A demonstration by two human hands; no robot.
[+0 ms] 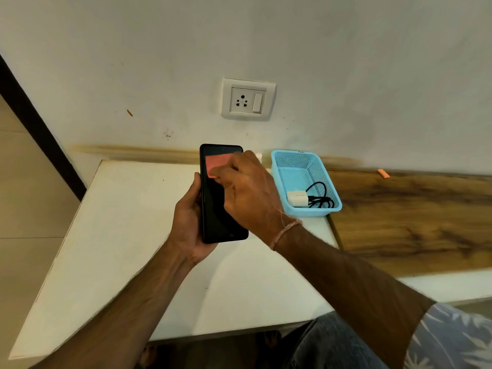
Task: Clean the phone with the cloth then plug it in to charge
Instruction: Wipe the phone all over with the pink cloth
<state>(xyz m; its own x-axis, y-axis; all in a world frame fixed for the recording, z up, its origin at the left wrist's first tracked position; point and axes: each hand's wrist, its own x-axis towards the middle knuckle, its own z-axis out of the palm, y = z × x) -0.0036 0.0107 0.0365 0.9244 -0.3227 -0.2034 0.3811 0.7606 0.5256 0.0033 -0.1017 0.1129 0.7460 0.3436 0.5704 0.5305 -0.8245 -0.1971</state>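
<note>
black phone [218, 203] upright, pink cloth [217, 165] on screen

White table [119, 235], blue basket [292, 162] at back-right corner (charger [296, 198] inside)

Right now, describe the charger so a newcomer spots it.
Find the wall socket; below-right of it a light blue basket sits on the white table. At its near end lies the charger: a white block beside a black cable.
</note>
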